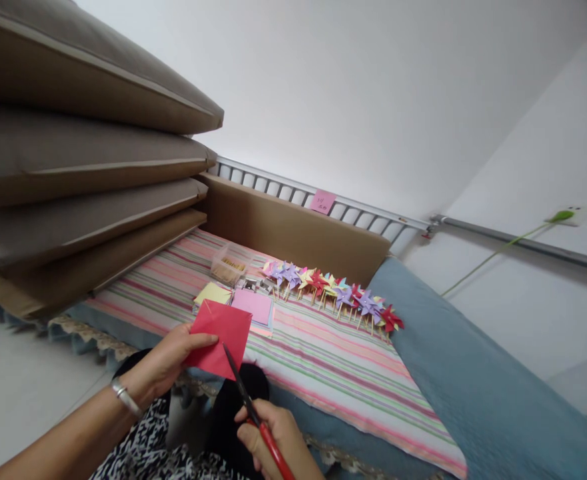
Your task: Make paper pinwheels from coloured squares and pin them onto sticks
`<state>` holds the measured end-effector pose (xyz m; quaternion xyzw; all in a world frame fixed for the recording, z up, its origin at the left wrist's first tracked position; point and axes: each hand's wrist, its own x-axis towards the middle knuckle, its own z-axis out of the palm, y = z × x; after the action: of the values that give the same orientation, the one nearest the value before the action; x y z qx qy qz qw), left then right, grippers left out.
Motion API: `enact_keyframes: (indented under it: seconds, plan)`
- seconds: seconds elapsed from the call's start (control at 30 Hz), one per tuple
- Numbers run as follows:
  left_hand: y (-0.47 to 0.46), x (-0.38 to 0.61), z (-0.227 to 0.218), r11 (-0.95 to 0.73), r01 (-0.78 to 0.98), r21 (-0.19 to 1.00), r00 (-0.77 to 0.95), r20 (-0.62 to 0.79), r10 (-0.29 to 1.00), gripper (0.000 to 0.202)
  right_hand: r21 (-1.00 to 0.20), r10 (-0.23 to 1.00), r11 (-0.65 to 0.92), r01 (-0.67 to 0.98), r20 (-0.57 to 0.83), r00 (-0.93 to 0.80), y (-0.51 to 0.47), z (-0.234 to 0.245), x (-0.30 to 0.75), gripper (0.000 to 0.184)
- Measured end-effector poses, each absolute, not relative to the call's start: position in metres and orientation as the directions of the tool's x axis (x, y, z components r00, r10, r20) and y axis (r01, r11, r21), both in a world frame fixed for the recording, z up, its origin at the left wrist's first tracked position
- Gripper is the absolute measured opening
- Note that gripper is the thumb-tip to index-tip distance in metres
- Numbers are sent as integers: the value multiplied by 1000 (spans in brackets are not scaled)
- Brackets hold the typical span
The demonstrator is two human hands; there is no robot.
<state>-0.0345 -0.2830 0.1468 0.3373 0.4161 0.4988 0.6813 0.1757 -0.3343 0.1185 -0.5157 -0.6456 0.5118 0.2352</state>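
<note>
Between thumb and fingers, my left hand (180, 347) pinches a square of red paper (220, 333) by its left edge; faint creases run across it. My right hand (276, 437) grips red-handled scissors (246, 393), whose dark blades point up at the paper. The blade tips lie over the paper's middle in this view; I cannot tell whether they touch or cut it. Just beyond the paper are a stack of yellow paper squares (214, 294) and a stack topped with a pink sheet (253, 307). Farther off stands a row of paper pinwheels (343, 295) on sticks.
A clear plastic box (229, 264) with small tan pieces stands behind the paper stacks. Striped cloth (333, 373) covers the surface. Large brown cushions (88, 160) are piled at the left. A brown board (293, 227) stands before a radiator (273, 190) bearing a pink note (322, 201).
</note>
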Motion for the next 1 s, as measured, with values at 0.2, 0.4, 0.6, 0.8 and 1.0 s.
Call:
enact_keyframes:
  seconds: [0.2,0.4,0.6,0.8,1.0]
  plan:
    - [-284,-34,146,276,-395,876,155,-232,960,20,-909,907,-53,414,-217,-360,-334,111,177,20]
    - [-282,-34,146,281,-406,870,157,-236,959,19,-908,911,-41,418,-206,-358,-334,109,177,17]
    - [-281,-32,146,283,-383,879,160,-238,958,25,-863,921,51,503,-154,-359,-331,111,177,12]
    - [-271,-43,149,241,-334,911,113,-215,970,24,-802,879,118,585,-190,-438,-331,102,197,40]
    - [-264,-58,153,286,-206,936,229,-238,944,25,-869,935,141,475,-41,-351,-323,96,234,42]
